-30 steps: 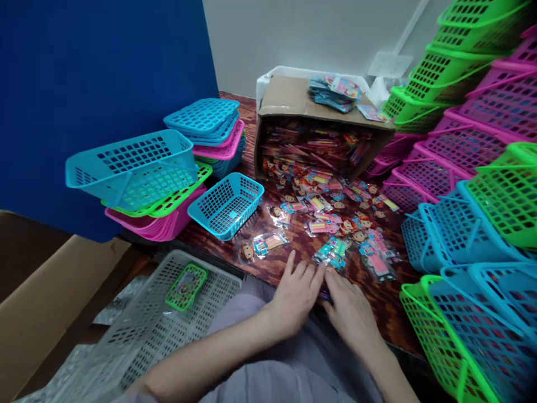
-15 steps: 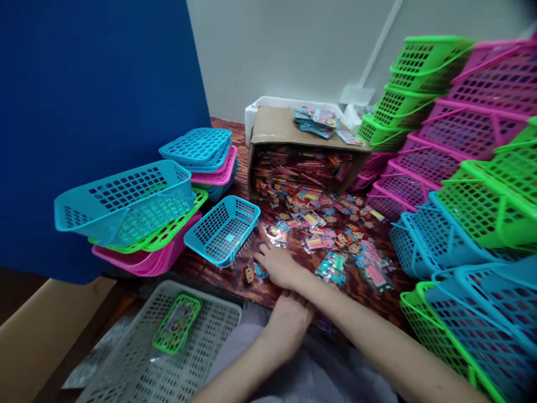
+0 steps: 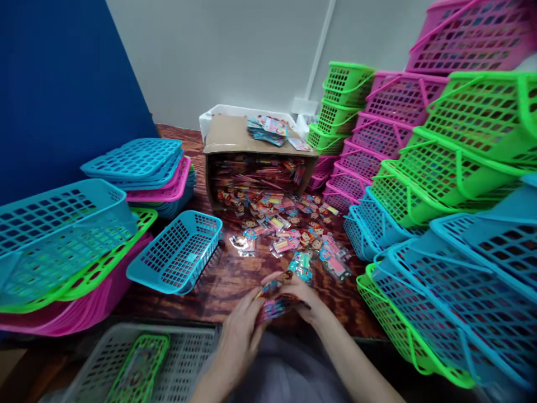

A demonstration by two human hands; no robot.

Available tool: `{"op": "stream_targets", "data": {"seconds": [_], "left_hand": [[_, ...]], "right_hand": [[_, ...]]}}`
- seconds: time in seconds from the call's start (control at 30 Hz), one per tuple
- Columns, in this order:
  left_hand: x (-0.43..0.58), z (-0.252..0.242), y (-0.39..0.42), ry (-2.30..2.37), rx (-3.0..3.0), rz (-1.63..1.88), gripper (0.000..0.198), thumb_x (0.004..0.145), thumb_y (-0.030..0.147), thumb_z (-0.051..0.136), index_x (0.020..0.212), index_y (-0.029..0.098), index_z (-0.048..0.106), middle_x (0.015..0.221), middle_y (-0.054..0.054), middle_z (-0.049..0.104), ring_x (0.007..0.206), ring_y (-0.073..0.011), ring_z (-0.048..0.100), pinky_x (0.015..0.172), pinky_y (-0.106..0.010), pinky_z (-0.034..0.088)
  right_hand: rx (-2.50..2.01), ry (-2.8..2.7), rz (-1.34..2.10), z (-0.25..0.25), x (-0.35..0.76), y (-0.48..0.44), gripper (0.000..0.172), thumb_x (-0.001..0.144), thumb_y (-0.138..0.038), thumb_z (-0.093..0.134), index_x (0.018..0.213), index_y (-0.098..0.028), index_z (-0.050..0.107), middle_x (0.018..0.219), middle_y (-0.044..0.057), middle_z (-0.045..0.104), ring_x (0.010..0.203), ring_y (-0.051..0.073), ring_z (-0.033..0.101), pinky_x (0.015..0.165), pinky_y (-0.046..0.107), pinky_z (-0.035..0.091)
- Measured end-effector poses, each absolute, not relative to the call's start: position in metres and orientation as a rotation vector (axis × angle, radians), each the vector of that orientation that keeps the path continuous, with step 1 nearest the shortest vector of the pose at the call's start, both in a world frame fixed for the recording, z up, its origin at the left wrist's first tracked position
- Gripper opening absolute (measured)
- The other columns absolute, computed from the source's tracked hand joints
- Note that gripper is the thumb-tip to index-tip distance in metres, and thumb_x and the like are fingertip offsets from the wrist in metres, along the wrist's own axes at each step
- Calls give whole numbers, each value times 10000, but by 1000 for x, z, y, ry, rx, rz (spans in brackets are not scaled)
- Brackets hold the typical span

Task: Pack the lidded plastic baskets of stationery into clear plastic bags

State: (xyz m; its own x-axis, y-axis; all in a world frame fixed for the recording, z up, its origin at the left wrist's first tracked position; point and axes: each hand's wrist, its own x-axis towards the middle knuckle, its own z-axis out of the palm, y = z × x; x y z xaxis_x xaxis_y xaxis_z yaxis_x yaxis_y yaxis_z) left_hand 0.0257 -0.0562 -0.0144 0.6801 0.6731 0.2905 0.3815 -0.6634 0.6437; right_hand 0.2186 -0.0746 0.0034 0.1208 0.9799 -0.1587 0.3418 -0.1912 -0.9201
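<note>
My hands are together in front of me, low over the table edge. My left hand [image 3: 238, 327] is closed round a small bundle of colourful cartoon-figure pieces [image 3: 272, 309], whose pink and blue ends show. My right hand [image 3: 300, 292] meets it from the other side, its fingers curled on a single cartoon-figure piece [image 3: 271, 288] with a brown-haired head. Fingers partly cover both. Just beyond lie clear packets with blue and green contents [image 3: 301, 264] and other cartoon packets [image 3: 285, 242]. An upright blue basket [image 3: 176, 254] stands to the left with nothing in it.
A cardboard box [image 3: 229, 134] on its side spills pencil-like sticks and packets; flat packets [image 3: 268, 130] lie on top. Filled handled baskets [image 3: 419, 190] tower at right. Stacked baskets [image 3: 142, 162] stand left. Below is a grey crate [image 3: 188, 347] holding a green basket [image 3: 138, 364].
My right hand has lifted the cartoon-figure piece off the table and come back to my left hand. The bundle in the left hand now shows. The view has turned, shifting the baskets.
</note>
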Motion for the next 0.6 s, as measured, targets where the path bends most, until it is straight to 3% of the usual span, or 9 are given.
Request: {"op": "stream_targets", "data": {"seconds": [0.1, 0.2, 0.27, 0.3, 0.37, 0.43, 0.53, 0.6], "left_hand": [[20, -5, -47, 797, 2473, 555, 339, 951, 193, 471, 1283, 228, 535, 1213, -115, 628, 1088, -239, 626, 928, -370, 529], [17, 5, -34, 836, 2649, 288, 557, 921, 104, 424, 1445, 293, 403, 1052, -76, 648, 916, -225, 650, 818, -356, 538], [20, 10, -28, 799, 2734, 138, 710, 869, 25, 394, 1517, 289, 272, 1050, -77, 647, 921, -226, 642, 813, -351, 523], [23, 11, -26, 766, 2755, 88, 714, 849, 5, 390, 1509, 258, 287, 1065, -87, 648, 945, -229, 635, 827, -352, 515], [30, 14, -25, 702, 2764, 10, 591, 832, -4, 397, 1385, 198, 444, 1083, -100, 649, 985, -231, 616, 861, -354, 499], [35, 16, -26, 660, 2775, -38, 466, 823, -5, 410, 1227, 184, 543, 1128, -103, 636, 1026, -233, 595, 889, -360, 488], [35, 16, -28, 646, 2840, -3, 437, 809, -15, 427, 1183, 175, 551, 1280, -127, 568, 1174, -269, 518, 989, -424, 434], [30, 14, -30, 660, 2828, 14, 379, 815, -2, 437, 1124, 172, 572, 1211, -122, 594, 1146, -282, 517, 992, -453, 419]], "right_hand": [[-1822, -1242, 852, 11, 251, -90, 319, 762, -178, 469, 978, -196, 703, 947, 62, 735, 957, 221, 673, 885, 359, 504], [-2038, -1132, 630, 21, 289, -94, 303, 804, -190, 440, 978, -197, 688, 1000, 87, 715, 999, 232, 640, 949, 386, 439], [-2162, -1052, 568, 24, 299, -86, 195, 822, -250, 486, 834, -196, 673, 906, 107, 708, 982, 271, 640, 927, 419, 423], [-2205, -1017, 561, 23, 298, -79, 157, 809, -289, 541, 732, -198, 643, 844, 116, 698, 975, 295, 640, 910, 432, 418], [-2239, -962, 579, 18, 288, -63, 233, 735, -332, 661, 579, -209, 540, 762, 123, 675, 973, 327, 634, 879, 434, 411], [-2193, -919, 620, 11, 274, -49, 279, 678, -305, 711, 549, -216, 480, 738, 103, 662, 966, 310, 627, 852, 401, 414], [-2002, -866, 750, 6, 261, -45, 237, 661, -283, 695, 571, -217, 487, 656, 20, 610, 823, 220, 619, 761, 317, 441], [-1835, -801, 882, 7, 261, -53, 246, 665, -369, 688, 607, -221, 499, 579, -25, 555, 645, 167, 576, 631, 275, 450]]}}
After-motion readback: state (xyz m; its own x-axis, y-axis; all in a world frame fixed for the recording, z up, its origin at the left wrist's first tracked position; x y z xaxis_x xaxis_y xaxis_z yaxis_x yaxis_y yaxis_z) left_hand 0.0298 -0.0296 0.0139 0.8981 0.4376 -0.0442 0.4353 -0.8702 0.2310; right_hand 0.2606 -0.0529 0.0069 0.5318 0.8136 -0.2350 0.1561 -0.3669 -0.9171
